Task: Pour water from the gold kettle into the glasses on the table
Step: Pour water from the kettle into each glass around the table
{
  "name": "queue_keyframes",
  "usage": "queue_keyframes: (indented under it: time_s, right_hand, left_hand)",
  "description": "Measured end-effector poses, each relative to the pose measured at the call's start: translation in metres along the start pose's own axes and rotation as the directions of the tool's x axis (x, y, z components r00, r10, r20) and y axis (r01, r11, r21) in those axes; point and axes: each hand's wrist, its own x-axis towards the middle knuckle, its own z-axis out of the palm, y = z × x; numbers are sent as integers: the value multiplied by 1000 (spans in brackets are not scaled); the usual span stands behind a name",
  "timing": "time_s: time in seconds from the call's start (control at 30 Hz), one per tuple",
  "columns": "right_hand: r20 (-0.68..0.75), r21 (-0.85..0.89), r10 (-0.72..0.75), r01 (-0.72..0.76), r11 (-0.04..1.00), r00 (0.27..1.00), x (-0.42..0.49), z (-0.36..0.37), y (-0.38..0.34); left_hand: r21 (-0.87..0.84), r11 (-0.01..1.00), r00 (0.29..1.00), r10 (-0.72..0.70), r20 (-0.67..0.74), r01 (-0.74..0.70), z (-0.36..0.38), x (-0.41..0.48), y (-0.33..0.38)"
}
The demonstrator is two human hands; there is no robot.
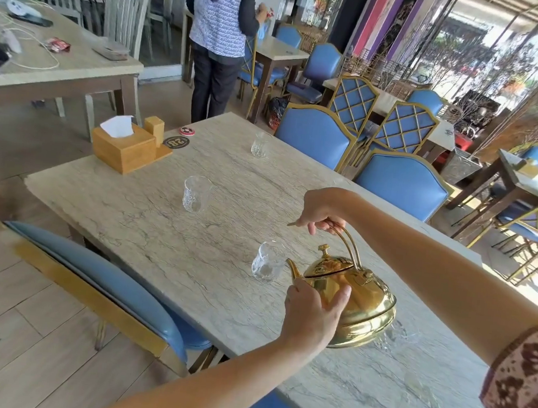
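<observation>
**Kettle tipped toward the nearest glass**

My right hand (321, 213) is clenched around the top of the gold kettle's (355, 302) handle, holding it tilted left above the near part of the table (166, 236). My left hand (311, 310) grasps its body just under the spout, which almost touches the nearest glass (268, 261). A second glass (196, 194) stands farther left, a third (261, 144) at the far end, near the wooden tissue box (123, 147).

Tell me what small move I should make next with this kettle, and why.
Probably tip the kettle a little further forward. Its spout already sits at the rim of the nearest glass, your right hand holds the handle and your left hand steadies the body, yet the glass looks empty and no stream is visible.
</observation>
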Motion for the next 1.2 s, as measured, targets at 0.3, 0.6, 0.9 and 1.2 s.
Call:
queue_keyframes:
  time_s: [0.3, 0.6, 0.9, 1.2]
  right_hand:
    - [22, -92, -24, 26, 995, 999, 8, -6, -5]
    - [8, -144, -41, 41, 989, 999, 12, -5, -3]
    - [26, -146, -5, 8, 989, 1000, 10, -3, -4]
    - [-27, 11, -2, 2, 1000, 1000, 0, 4, 1]
  left_hand:
    - [2, 1000, 1000, -15, -4, 15, -1, 5, 3]
    - [-4, 1000, 1000, -12, 8, 12, -2, 8, 4]
    - [-4, 1000, 1000, -7, 19, 7, -1, 7, 2]
    - [0, 1000, 1000, 9, 21, -9, -1, 5, -4]
